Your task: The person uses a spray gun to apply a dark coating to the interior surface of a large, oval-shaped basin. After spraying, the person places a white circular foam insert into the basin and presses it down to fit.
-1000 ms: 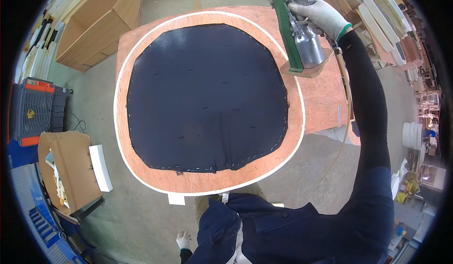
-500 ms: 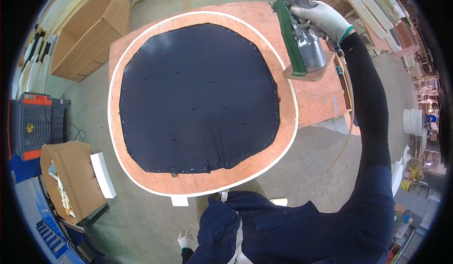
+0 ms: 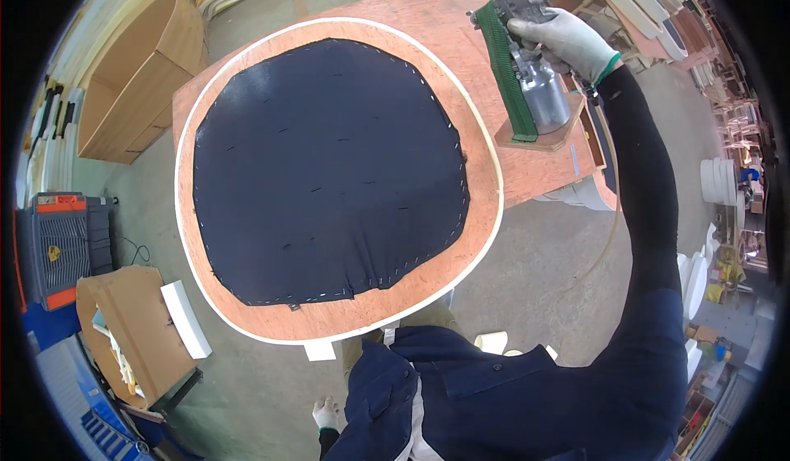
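Observation:
My gloved right hand (image 3: 576,39) is closed around the upper part of a spray gun (image 3: 545,95) with a silver metal cup. The cup stands against an upright strip of green webbing (image 3: 506,74) on a small wooden base (image 3: 555,140). To the left lies a large rounded plywood panel (image 3: 440,276) with a white edge. Black fabric (image 3: 329,156) covers its middle, stapled around the border and wrinkled at the near side. My gloved left hand (image 3: 326,413) hangs low beside my body, fingers loosely bent, with nothing visible in it.
The panel lies on a plywood-topped table (image 3: 461,20). A hose (image 3: 613,206) hangs from the gun past the table's right side. At left stand a tall cardboard box (image 3: 136,90), a grey and orange machine (image 3: 62,247) and an open carton (image 3: 136,313). White pieces (image 3: 492,342) lie on the floor.
The view has shifted slightly, so the panel appears farther left. My right hand still holds the spray gun at its base, and my left hand hangs as before.

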Motion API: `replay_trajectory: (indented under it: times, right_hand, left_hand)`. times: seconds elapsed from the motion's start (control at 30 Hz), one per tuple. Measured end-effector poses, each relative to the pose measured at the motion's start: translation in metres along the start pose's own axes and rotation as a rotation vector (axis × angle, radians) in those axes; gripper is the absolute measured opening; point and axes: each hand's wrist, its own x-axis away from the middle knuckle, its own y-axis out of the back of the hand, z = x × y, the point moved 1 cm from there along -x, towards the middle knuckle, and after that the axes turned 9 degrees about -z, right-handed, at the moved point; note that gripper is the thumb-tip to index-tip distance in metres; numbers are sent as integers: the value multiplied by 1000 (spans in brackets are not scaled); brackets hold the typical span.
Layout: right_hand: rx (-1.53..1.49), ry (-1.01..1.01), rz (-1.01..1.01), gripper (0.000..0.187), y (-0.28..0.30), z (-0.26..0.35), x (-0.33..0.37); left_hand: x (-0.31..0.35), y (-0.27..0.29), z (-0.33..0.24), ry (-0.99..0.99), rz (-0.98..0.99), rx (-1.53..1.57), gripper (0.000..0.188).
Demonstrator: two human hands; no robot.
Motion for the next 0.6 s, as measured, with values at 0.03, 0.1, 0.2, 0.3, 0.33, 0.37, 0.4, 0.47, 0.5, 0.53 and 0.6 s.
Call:
replay_trajectory:
  times: [0.03, 0.1, 0.2, 0.3, 0.33, 0.37, 0.4, 0.47, 0.5, 0.53, 0.6]
  right_hand:
    - [-9, -18, 7, 35, 2, -1, 4]
    - [-8, -53, 14, 33, 4, -6, 11]
    - [1, -92, 6, 30, 11, -15, 23]
    - [-23, -116, 5, 27, 15, -25, 31]
    - [-20, -123, 5, 26, 16, -26, 35]
    - [-17, -129, 6, 25, 17, -28, 39]
    - [-28, -138, 3, 25, 18, -30, 44]
    - [-50, -153, 1, 25, 19, -34, 53]
    - [-49, -162, -6, 24, 20, -35, 59]
    - [-48, -171, -11, 24, 21, -36, 64]
    - [-48, -193, -20, 24, 23, -39, 74]
  left_hand:
    - [3, -1, -5, -6, -16, -10, 32]
    - [2, 2, -7, 1, 9, 18, 30]
    - [-3, 0, -10, 19, 34, 44, 29]
    - [-4, 0, -16, 36, 34, 42, 28]
    - [-5, 1, -17, 40, 31, 39, 29]
    - [-5, 1, -19, 33, 36, 29, 29]
    - [-5, 1, -20, 25, 42, 19, 29]
    - [-4, 2, -25, 2, 44, -9, 29]
    - [-4, 1, -27, -15, 43, -28, 29]
    - [-2, 2, -30, -31, 41, -47, 29]
    - [-6, 4, -29, -22, 55, -52, 29]
